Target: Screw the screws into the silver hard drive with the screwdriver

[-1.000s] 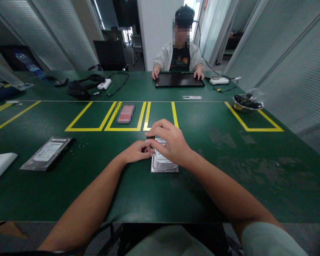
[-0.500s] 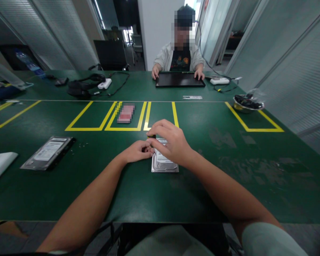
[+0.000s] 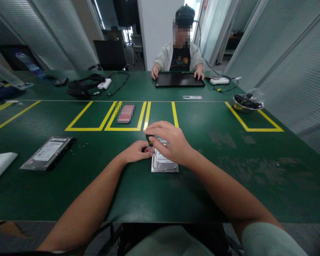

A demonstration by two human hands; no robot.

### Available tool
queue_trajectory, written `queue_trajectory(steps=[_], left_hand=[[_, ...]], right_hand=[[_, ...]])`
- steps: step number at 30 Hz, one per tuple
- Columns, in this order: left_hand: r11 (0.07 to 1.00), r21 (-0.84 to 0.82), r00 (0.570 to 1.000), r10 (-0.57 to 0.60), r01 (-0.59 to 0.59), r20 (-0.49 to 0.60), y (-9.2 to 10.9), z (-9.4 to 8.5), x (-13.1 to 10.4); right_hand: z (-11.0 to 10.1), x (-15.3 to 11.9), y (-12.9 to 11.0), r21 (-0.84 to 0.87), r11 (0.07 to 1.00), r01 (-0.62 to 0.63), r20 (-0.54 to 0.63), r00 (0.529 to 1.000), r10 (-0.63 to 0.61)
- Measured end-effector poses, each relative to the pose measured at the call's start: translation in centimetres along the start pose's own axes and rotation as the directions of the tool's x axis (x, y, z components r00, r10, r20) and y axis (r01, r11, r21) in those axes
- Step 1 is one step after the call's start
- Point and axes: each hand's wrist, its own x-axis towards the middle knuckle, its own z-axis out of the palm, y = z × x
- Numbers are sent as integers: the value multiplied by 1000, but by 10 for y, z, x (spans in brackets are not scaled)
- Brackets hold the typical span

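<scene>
A dark handle (image 3: 149, 139) is pinched by the right hand (image 3: 170, 140) near the far left corner of a hard drive (image 3: 164, 165) lying flat on the desk (image 3: 138, 199). The left hand (image 3: 136, 152) is curled by the drive's left edge; whether anything is gripped there cannot be told. Were the handle tilted or the drive poorly braced, a damaging slip could be caused.

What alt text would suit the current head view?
The right hand holds a small dark object near a silver hard drive; the left hand is at the drive's left edge. Across the green table, another person touches a dark panel.
</scene>
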Motion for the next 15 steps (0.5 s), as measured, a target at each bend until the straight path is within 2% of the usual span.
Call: queue_trajectory(steps=[15], left_hand=[[1000,17,1000,5,-4,-30,0,0,-1]], right_hand=[[-1,1,-2,-32,999,-42,13,999,42]])
